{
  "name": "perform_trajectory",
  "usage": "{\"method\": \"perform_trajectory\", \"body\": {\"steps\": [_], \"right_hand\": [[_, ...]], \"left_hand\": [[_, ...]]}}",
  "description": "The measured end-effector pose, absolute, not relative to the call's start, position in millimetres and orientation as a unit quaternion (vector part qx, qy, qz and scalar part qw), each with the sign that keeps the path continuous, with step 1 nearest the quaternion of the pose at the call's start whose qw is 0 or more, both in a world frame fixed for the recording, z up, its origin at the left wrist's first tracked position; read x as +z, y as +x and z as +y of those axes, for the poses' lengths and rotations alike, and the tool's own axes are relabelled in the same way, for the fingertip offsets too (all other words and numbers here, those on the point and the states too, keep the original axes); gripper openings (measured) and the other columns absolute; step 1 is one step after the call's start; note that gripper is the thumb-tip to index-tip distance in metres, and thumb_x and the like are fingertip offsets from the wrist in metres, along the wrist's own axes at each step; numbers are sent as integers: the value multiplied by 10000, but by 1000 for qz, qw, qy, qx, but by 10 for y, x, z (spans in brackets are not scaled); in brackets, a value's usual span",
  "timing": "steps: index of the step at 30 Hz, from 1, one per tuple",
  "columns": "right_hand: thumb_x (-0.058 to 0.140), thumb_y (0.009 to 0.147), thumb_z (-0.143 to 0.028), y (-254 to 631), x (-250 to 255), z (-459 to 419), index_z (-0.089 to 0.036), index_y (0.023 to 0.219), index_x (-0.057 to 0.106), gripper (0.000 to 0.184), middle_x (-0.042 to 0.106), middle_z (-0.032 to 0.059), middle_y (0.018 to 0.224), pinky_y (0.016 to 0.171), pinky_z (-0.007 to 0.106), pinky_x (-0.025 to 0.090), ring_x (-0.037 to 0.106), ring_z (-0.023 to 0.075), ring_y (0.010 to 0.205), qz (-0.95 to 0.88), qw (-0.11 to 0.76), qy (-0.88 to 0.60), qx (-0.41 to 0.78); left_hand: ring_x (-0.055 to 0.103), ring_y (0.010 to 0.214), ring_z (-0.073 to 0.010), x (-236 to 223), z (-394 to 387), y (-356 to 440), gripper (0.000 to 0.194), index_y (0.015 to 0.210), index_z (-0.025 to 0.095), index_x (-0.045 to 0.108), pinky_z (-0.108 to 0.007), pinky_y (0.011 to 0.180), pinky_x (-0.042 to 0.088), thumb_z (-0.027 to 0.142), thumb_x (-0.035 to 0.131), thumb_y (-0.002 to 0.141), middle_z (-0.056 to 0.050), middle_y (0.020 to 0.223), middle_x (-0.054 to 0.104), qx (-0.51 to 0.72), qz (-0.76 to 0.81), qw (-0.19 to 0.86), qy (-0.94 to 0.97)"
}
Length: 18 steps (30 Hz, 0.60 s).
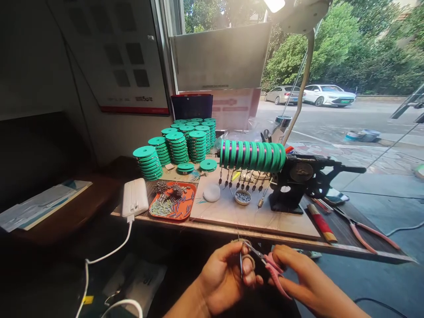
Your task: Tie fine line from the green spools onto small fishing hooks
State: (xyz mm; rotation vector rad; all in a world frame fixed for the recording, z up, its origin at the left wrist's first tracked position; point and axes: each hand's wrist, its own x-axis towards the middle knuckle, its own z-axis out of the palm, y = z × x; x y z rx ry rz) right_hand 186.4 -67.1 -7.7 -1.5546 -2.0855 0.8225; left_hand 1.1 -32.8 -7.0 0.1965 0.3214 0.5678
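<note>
Near the table's front edge, my right hand (298, 269) has its fingers in the handles of small pink scissors (274, 273). Their blades point left and reach the fingertips of my left hand (220, 276). That hand is closed in a pinch, with a slim dark rod (241, 265) hanging down along its fingers. Fine line seems to stick up from the pinch, but it is too thin to make out well. Just beyond my hands, a row of green spools (253, 155) sits on a black hand-cranked winder (293, 181), with small weights hanging below.
Stacked green spools (177, 148) stand at the back left. An orange tray (192, 187) holds small parts, beside a white power bank (135, 198) with a cable. A bowl of grey pellets (243, 197), a red-wrapped tool (322, 223) and pink-handled pliers (361, 229) lie rightward.
</note>
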Motion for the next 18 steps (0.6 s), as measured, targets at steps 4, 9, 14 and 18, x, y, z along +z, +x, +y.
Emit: {"method": "perform_trajectory", "body": {"steps": [4,9,14,18], "right_hand": [[511,737,-231,1847,-69,-655,-177,630,489,121,541,-3,666,597,232,368,490,140,645,-723,203,-556,355],[508,747,-217,1876,-82,-672,-173,621,499,133,533,-20,631,568,220,350,469,126,611,-716,220,-543,380],[521,738,-208,1838,-83,-654,-172,593,487,154,529,-26,605,545,211,342,460,116,586,-715,230,-544,374],[495,752,-239,1862,-60,-684,-183,566,469,196,539,-18,583,532,215,372,487,122,565,-720,241,-543,359]], "left_hand": [[480,417,-83,-60,-326,9,136,684,122,566,-289,718,386,238,561,755,20,460,558,282,152,942,103],[484,417,-84,-65,-331,13,134,688,119,567,-290,713,389,239,571,747,19,460,558,282,155,941,103],[486,417,-80,-73,-331,18,130,692,120,559,-286,706,400,238,571,746,21,464,559,281,156,941,105],[495,417,-85,-46,-337,36,158,698,123,548,-266,635,412,267,596,739,18,467,559,315,197,916,154]]}}
